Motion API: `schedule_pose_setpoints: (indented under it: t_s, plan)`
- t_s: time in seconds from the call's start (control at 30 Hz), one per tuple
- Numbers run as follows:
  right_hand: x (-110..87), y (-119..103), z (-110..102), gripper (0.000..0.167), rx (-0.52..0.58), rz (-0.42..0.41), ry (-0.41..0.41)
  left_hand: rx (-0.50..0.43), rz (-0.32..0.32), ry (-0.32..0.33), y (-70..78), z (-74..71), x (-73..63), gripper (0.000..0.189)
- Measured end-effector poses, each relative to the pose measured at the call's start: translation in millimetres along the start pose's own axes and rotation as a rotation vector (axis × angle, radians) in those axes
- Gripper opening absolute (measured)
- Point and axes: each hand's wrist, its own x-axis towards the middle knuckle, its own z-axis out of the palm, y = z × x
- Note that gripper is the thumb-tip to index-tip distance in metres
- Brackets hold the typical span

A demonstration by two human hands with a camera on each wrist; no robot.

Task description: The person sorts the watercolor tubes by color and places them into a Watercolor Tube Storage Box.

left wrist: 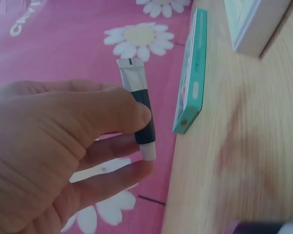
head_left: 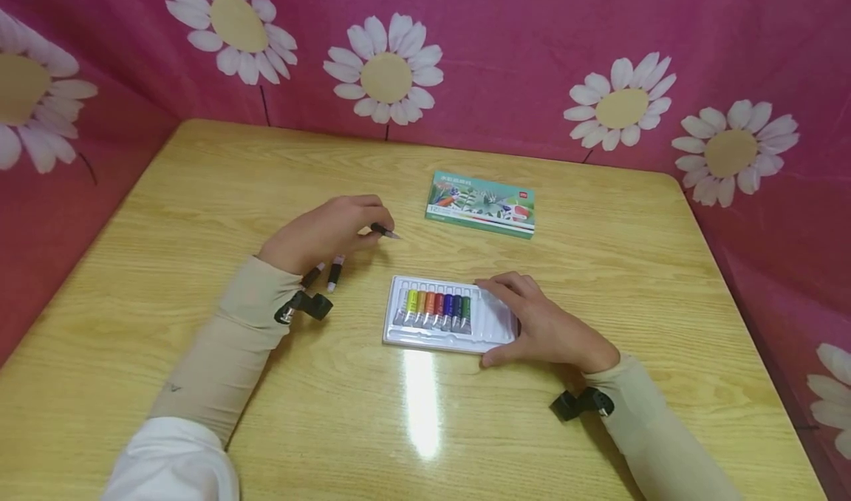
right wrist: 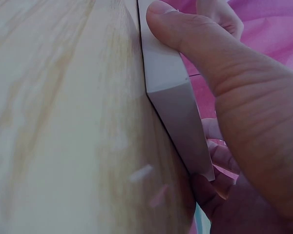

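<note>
Between thumb and fingers, my left hand (head_left: 329,231) pinches a small paint tube (left wrist: 147,134) with a dark label, a silver crimped end and a whitish cap. It is held above the table, left of the green box. My right hand (head_left: 548,331) grips the right end of a white plastic tray (head_left: 495,320), thumb on the near edge and fingers at the far edge. In the tray lies a row of several paint tubes (head_left: 439,305), running from yellow to green; its right part holds no tubes. Two dark-labelled tubes (head_left: 335,272) lie on the table beside my left wrist.
A flat green paint box (head_left: 482,204) with a printed picture lies behind the tray. The wooden table (head_left: 299,412) reflects a bright light strip in front of the tray. Pink cloth (head_left: 499,58) with daisies hangs along the table's back and sides.
</note>
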Motion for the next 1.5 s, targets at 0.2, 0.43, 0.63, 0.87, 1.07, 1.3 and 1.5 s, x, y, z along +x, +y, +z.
schedule_pose_setpoints:
  t_s: [0.2, 0.43, 0.63, 0.87, 1.07, 1.3, 1.5]
  plan:
    - [-0.5, 0, 0, 0.117, 0.012, 0.01, -0.014, 0.018, 0.137, 0.012, 15.9, 7.4, 10.7, 0.023]
    - [-0.3, 0, -1, 0.116, 0.009, 0.007, -0.01, -0.044, 0.163, -0.04, 38.5, 17.1, 26.4, 0.021]
    - [0.6, 1, -1, 0.115, 0.02, 0.003, -0.017, 0.002, 0.273, -0.041, 49.9, 24.7, 37.4, 0.02]
    - [0.4, 1, -1, 0.116, 0.015, 0.011, -0.02, 0.016, 0.321, -0.08, 62.7, 34.8, 44.4, 0.019]
    - [-0.1, 1, -2, 0.116, 0.017, 0.012, -0.024, 0.047, 0.356, -0.134, 72.1, 44.4, 52.0, 0.021]
    - [0.0, 2, -2, 0.114, 0.021, -0.003, -0.021, 0.085, 0.387, -0.186, 82.3, 53.9, 58.4, 0.028]
    - [-0.9, 2, -2, 0.111, 0.033, -0.003, -0.016, 0.109, 0.464, -0.206, 92.8, 60.1, 60.5, 0.022]
